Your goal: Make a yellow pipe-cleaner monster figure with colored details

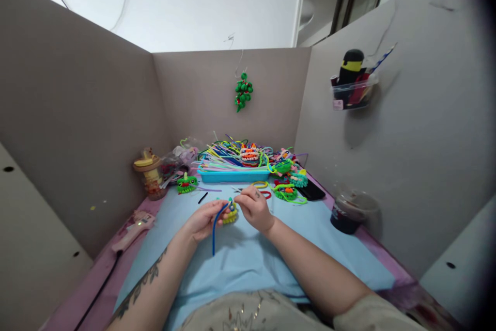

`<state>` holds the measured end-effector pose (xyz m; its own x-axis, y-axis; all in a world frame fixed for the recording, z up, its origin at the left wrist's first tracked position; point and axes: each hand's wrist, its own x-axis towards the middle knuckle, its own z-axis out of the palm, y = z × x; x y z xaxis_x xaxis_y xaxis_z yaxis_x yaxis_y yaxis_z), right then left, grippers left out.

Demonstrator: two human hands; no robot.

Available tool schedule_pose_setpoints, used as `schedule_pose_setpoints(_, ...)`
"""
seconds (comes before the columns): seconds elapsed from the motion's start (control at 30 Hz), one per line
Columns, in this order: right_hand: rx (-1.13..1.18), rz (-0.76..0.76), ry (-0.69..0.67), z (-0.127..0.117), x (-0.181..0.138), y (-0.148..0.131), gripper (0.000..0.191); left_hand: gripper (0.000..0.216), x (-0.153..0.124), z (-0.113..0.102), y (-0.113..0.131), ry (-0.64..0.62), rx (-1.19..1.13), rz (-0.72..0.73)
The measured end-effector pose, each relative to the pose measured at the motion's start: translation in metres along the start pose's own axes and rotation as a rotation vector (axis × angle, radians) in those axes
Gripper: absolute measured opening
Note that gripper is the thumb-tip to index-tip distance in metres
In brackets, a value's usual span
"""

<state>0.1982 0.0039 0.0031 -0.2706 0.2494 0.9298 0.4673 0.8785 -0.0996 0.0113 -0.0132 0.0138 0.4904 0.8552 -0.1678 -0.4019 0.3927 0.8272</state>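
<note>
My left hand [205,219] is closed on a small yellow figure [231,216] that looks made of coiled pipe cleaner. A blue pipe cleaner [214,238] runs from the figure over the left fingers, its free end hanging down. My right hand [254,209] is pinched at the top right of the figure, by a small blue-and-white detail; what lies between its fingertips is too small to make out. Just beyond the hands lie scissors with red handles [266,195], partly hidden by the right hand. A short black stick [203,198] rests to the left of them.
A blue tray [234,176] heaped with pipe cleaners [222,158] stands at the back. Finished-looking green figures [187,183] flank it. A glue gun [135,227] with a cord and a lidded cup [151,176] are left; a phone [313,191] and dark tub [346,216] are right.
</note>
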Motion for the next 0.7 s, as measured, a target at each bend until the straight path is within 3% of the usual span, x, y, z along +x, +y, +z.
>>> schedule_pose_setpoints(0.13,-0.035,-0.057,-0.008,0.000,-0.001,0.000,0.022,0.021,-0.002,-0.001,-0.003,-0.054,0.108,-0.030)
schedule_pose_setpoints(0.3,-0.050,-0.081,-0.017,-0.001,-0.001,-0.001,0.021,0.021,-0.004,-0.004,0.001,-0.100,0.239,0.039)
schedule_pose_setpoints(0.57,-0.126,-0.108,-0.081,-0.001,-0.001,-0.001,0.020,0.031,-0.008,-0.001,0.013,-0.064,0.179,0.050)
schedule_pose_setpoints(0.7,-0.120,-0.113,-0.048,-0.001,0.000,0.000,0.022,0.041,-0.004,-0.005,0.010,0.030,0.166,0.063)
